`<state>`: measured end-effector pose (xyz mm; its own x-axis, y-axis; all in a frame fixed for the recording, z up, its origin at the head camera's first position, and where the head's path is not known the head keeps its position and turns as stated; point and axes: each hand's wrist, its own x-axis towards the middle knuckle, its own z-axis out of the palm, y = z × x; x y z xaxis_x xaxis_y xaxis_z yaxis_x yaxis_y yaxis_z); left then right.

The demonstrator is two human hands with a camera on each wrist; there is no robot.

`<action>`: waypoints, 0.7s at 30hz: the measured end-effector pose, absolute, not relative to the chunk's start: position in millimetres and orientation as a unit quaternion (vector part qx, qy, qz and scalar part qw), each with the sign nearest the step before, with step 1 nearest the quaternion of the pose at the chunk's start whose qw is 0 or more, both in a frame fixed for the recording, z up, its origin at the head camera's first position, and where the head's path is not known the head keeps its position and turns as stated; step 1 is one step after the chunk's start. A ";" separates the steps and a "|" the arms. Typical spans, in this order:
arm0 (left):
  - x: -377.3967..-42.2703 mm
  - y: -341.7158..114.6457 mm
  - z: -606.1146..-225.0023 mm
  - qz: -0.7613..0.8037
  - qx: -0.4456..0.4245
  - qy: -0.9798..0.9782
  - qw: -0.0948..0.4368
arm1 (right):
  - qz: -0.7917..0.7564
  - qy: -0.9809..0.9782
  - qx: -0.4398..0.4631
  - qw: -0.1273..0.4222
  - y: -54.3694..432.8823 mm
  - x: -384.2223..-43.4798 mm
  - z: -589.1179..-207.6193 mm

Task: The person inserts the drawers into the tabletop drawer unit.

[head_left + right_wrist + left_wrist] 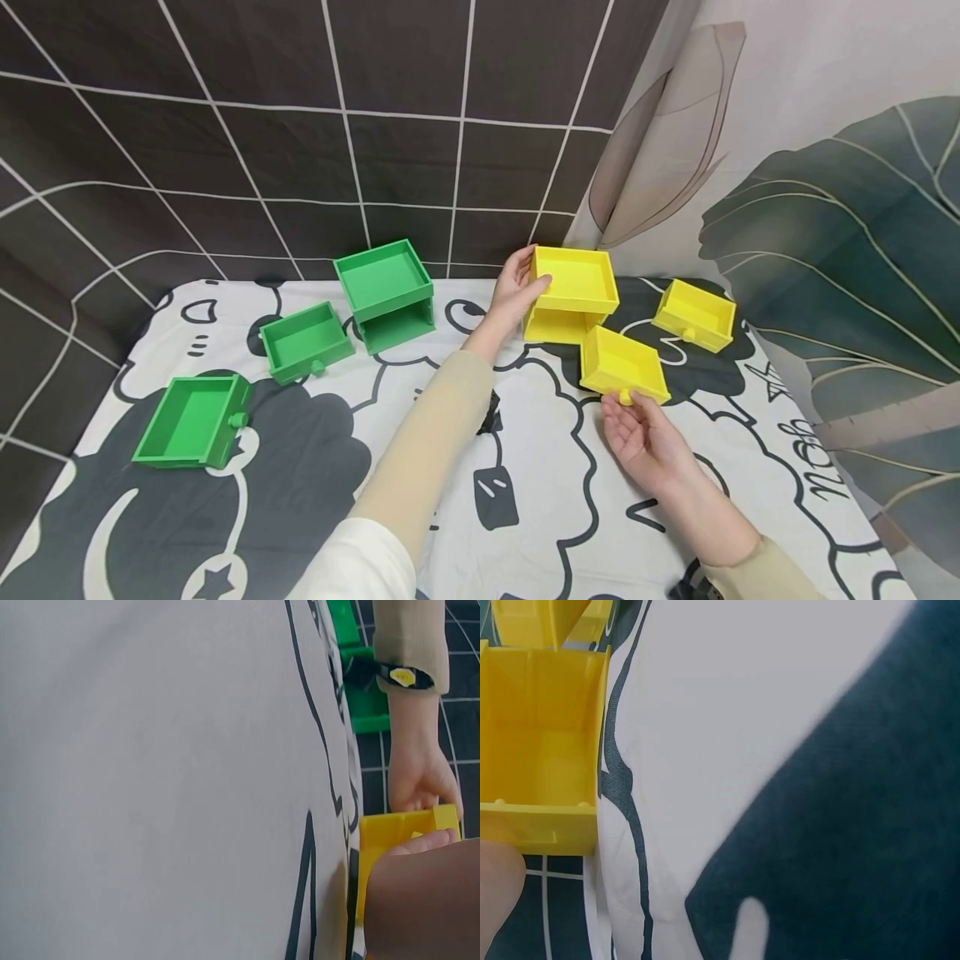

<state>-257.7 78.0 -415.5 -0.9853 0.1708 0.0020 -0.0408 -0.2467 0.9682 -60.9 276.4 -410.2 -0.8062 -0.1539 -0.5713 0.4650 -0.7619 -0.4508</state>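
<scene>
My left hand [512, 298] grips the left side of a yellow two-level toy cabinet [576, 279], thumb near its top rim. The cabinet has a shallow tray on top and a hollow opening below, which shows bare in the left wrist view. My right hand [647, 440], palm turned up, pinches the round knob [625, 397] of a yellow drawer [622, 360]. This drawer is tilted, and its back end overlaps the cabinet's front right corner in the head view. In the right wrist view my right hand partly hides the yellow pieces.
A second yellow drawer [694, 314] lies to the right. On the left stand a green cabinet [386, 287] and two green drawers, one beside it [306, 340] and one nearer [191, 421]. A dark grid-patterned cloth [405, 158] rises behind the patterned sheet [540, 500].
</scene>
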 end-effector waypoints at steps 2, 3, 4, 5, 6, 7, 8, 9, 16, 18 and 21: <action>-257.7 78.2 -416.0 0.788 0.052 0.610 0.067 | -0.900 0.307 0.259 0.172 272.4 -61.8 -410.5; -257.6 78.3 -416.1 0.789 0.051 0.609 0.066 | -0.898 0.312 0.259 0.171 270.5 -62.3 -410.6; -257.7 78.4 -416.3 0.790 0.051 0.608 0.066 | -0.897 0.316 0.260 0.170 268.3 -62.8 -410.5; -257.7 78.5 -416.5 0.790 0.050 0.607 0.066 | -0.895 0.319 0.260 0.170 266.3 -63.4 -410.4; -257.7 78.6 -416.7 0.790 0.050 0.607 0.066 | -0.894 0.321 0.261 0.170 264.2 -64.0 -410.3; -257.6 78.5 -416.9 0.791 0.049 0.606 0.066 | -0.892 0.324 0.263 0.171 262.3 -64.8 -410.1; -257.7 78.6 -417.2 0.793 0.049 0.604 0.065 | -0.890 0.328 0.267 0.172 260.3 -65.7 -409.7; -258.0 78.8 -417.4 0.794 0.049 0.602 0.064 | -0.888 0.327 0.275 0.172 258.3 -66.6 -408.8; -258.2 79.8 -418.2 0.799 0.050 0.596 0.060 | -0.874 0.333 0.307 0.179 246.8 -74.0 -405.0; -257.5 80.1 -417.9 0.800 0.051 0.595 0.058 | -0.870 0.341 0.310 0.178 244.1 -76.0 -404.8; -257.4 80.4 -418.4 0.800 0.053 0.594 0.056 | -0.865 0.350 0.312 0.179 241.3 -78.7 -405.1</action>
